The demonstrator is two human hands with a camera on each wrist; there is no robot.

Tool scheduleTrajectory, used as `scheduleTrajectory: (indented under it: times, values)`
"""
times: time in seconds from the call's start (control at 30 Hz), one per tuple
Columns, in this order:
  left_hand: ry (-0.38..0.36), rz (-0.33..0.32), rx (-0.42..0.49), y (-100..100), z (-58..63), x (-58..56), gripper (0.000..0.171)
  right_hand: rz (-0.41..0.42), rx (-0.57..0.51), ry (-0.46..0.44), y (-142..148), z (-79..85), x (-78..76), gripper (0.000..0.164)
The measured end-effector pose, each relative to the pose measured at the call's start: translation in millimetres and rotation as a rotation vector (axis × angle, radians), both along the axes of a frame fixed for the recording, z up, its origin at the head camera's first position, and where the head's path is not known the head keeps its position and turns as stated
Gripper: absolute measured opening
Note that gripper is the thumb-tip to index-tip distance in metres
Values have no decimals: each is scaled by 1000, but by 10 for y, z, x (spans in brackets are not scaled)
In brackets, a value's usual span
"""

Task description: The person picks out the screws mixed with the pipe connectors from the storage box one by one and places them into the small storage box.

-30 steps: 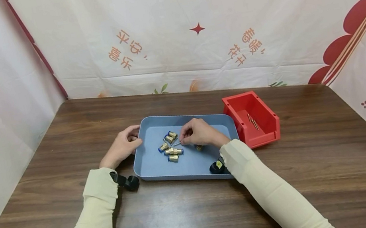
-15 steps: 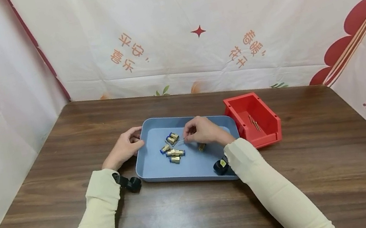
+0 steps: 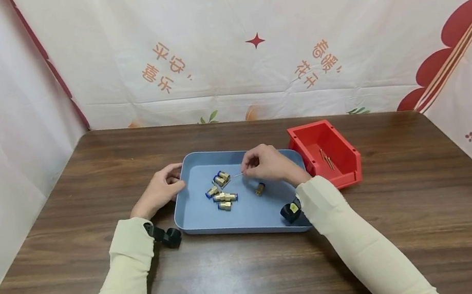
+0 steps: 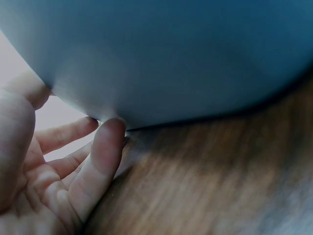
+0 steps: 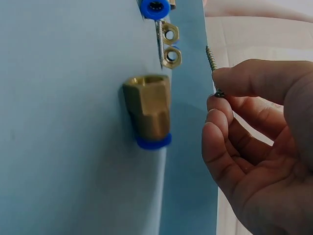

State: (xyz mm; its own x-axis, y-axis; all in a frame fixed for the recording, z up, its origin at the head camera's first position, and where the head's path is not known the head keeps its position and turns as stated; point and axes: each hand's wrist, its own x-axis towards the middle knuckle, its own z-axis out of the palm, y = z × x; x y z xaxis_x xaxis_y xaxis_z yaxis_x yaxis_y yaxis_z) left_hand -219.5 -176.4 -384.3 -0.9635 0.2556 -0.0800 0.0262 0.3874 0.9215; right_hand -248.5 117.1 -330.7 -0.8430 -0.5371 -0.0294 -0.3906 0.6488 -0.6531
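A threaded screw (image 5: 211, 58) sits between thumb and fingertips of the right hand (image 3: 267, 164), which pinches it narrowly near the head, its tip pointing away from the palm. Just nearer the body than that hand lies a lone brass fitting (image 5: 149, 107) (its collar is blue). Further to the hand's left, a cluster of brass fittings (image 3: 224, 197) lies in the blue tray (image 3: 240, 228). The left hand (image 3: 158, 188) grips the tray's left side. To the right hand's right, a red bin (image 3: 340, 181) holds slender brass-coloured pieces (image 3: 326, 159).
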Motion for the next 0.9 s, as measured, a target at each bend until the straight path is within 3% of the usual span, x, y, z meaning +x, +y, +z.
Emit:
scheduleTrajectory:
  times: [0.23, 0.63, 0.9]
  values:
    - [-3, -1, 2, 0, 4, -1, 57, -40, 13, 8, 95, 71, 10, 9]
    - [4, -2, 6, -5, 2, 7, 56, -84, 13, 98, 311, 177, 12, 8]
    - [-5, -6, 3, 6, 9, 11, 56, -167, 31, 68, 486, 259, 25, 11]
